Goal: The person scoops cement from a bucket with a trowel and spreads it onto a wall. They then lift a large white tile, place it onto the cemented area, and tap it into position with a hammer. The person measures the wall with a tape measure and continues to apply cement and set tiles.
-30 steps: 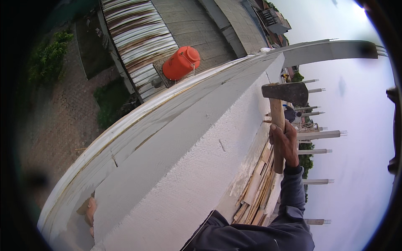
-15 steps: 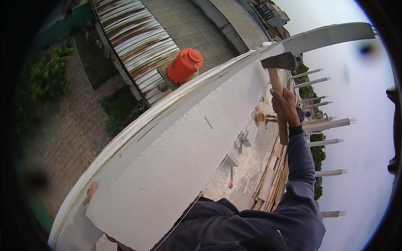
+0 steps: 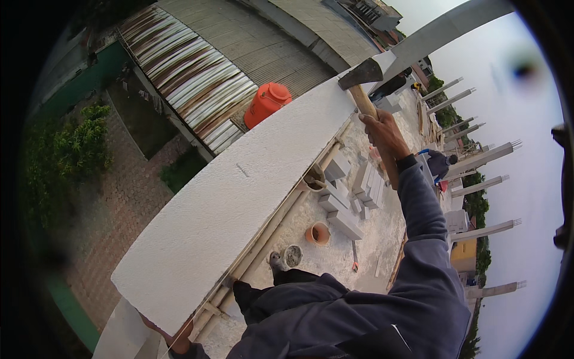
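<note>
A long white lightweight concrete block [image 3: 227,197] with a rough face and a short dark mark fills the middle of the view. At its lower end, my left hand [image 3: 179,338] grips the near corner, fingers partly hidden beneath it. My right hand [image 3: 387,136] is closed round the wooden handle of a hatchet [image 3: 362,74]. The dark metal head appears right by the block's far end; I cannot tell whether they touch. A thin string [image 3: 206,302] passes along the block's near side.
Below on the right are stacked grey blocks [image 3: 344,218], an orange bucket [image 3: 318,234], a bucket of grey mix [image 3: 293,256] and a saw [image 3: 354,257]. A co-worker [image 3: 439,164] bends farther off. Beyond the wall, an orange tank [image 3: 267,105] stands beside a rusty roof [image 3: 185,66].
The block has shifted over the pale ledge and hides most of it. My left hand's fingers have gone from the block's outer edge to its near lower corner. The hatchet appears slightly lower.
</note>
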{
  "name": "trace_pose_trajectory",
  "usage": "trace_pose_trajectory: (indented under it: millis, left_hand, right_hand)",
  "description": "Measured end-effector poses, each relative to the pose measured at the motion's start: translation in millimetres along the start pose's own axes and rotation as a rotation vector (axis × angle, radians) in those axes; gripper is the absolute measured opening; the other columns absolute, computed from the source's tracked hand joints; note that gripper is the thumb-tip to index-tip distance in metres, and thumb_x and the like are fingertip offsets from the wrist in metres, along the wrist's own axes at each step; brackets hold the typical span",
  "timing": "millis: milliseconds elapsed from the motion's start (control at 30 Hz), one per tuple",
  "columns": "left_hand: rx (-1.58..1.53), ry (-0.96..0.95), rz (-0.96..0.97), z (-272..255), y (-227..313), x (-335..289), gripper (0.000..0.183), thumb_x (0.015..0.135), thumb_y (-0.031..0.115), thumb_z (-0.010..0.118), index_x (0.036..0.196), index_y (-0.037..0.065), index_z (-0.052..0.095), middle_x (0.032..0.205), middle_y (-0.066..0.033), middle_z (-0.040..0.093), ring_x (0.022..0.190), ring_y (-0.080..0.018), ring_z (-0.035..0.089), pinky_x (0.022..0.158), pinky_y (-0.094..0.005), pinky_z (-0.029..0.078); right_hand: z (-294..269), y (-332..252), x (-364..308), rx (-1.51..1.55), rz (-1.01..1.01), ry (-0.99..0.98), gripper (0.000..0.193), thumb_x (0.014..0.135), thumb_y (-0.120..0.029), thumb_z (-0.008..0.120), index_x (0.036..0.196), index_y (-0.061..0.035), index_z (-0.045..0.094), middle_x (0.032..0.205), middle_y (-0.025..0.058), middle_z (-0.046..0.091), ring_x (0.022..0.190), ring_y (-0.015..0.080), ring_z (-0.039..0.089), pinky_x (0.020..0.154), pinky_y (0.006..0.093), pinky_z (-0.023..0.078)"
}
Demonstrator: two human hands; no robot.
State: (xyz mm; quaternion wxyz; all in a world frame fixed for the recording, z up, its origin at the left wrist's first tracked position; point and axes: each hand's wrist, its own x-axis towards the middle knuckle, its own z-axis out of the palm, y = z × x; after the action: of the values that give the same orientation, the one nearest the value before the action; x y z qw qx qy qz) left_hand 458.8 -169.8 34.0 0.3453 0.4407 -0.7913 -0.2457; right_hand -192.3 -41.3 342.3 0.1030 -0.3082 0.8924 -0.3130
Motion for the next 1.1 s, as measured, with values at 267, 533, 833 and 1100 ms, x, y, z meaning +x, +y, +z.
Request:
trace_pose_trajectory:
  millis: [267, 533, 833, 1100]
  left_hand:
    - [-0.327, 0.449, -0.437, 20.7, 124.4, 36.6, 0.059, 0.09, 0.015, 0.077, 0.138, -0.005, 0.049, 0.121, -0.021, 0.06, 0.105, -0.027, 0.062, 0.091, -0.0358, 0.052]
    - [-0.074, -0.101, -0.449, 164.9, 237.5, -23.4, 0.033, 0.097, 0.017, 0.068, 0.12, -0.005, 0.059, 0.101, -0.0161, 0.065, 0.086, -0.0214, 0.063, 0.078, -0.0319, 0.051]
    - [0.25, -0.657, -0.583, 353.6, 265.9, 36.1, 0.048, 0.07, -0.009, 0.076, 0.116, -0.002, 0.063, 0.114, -0.0166, 0.059, 0.085, -0.0256, 0.064, 0.084, -0.0377, 0.052]
    - [0.732, -0.913, -0.586, 450.3, 219.6, 24.5, 0.057, 0.062, -0.016, 0.075, 0.115, -0.001, 0.062, 0.117, -0.0154, 0.056, 0.084, -0.0267, 0.071, 0.075, -0.039, 0.061]
  right_hand:
    - [5.0, 122.7, -62.4, 0.479, -0.122, 0.153, 0.026, 0.1, -0.03, 0.062, 0.102, -0.0041, 0.058, 0.077, 0.0027, 0.062, 0.062, 0.0107, 0.058, 0.055, 0.028, 0.048]
    - [122.1, 426.9, -134.4, -0.049, 0.451, -0.093, 0.052, 0.076, -0.032, 0.081, 0.104, 0.0108, 0.068, 0.083, 0.0245, 0.072, 0.069, 0.0323, 0.072, 0.065, 0.0412, 0.056]
    - [274.7, 658.7, -120.2, 0.043, 1.058, -0.667, 0.04, 0.074, -0.024, 0.085, 0.099, 0.005, 0.073, 0.083, 0.0184, 0.075, 0.069, 0.0302, 0.075, 0.064, 0.0436, 0.06]
    - [440.4, 850.3, -27.6, -0.055, 1.049, -0.556, 0.042, 0.078, -0.027, 0.07, 0.11, 0.0, 0.074, 0.111, 0.0241, 0.074, 0.104, 0.0372, 0.073, 0.092, 0.045, 0.058]
